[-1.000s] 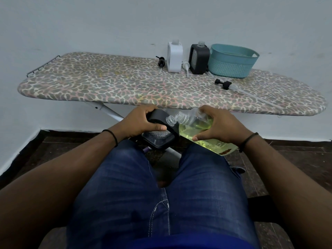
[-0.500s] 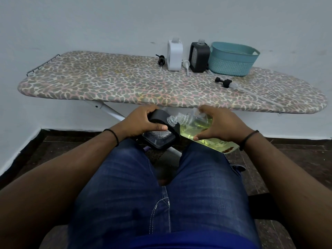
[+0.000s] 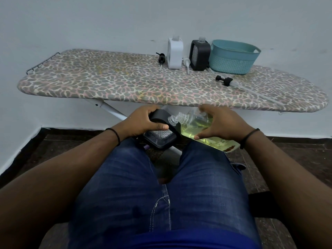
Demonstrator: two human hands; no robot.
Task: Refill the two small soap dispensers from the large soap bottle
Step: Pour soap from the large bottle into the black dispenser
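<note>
Below an ironing board's near edge, the left hand grips a black dispenser while the right hand grips the tilted soap bottle; keeping both necks aligned should prevent spills.

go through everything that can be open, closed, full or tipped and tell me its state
large soap bottle: uncapped, tipped sideways, part full of yellow liquid, held by right hand
black dispenser: neck open, held by left hand
white dispenser: upright, pump off
second black dispenser: upright, pump off
teal basket: upright
</note>
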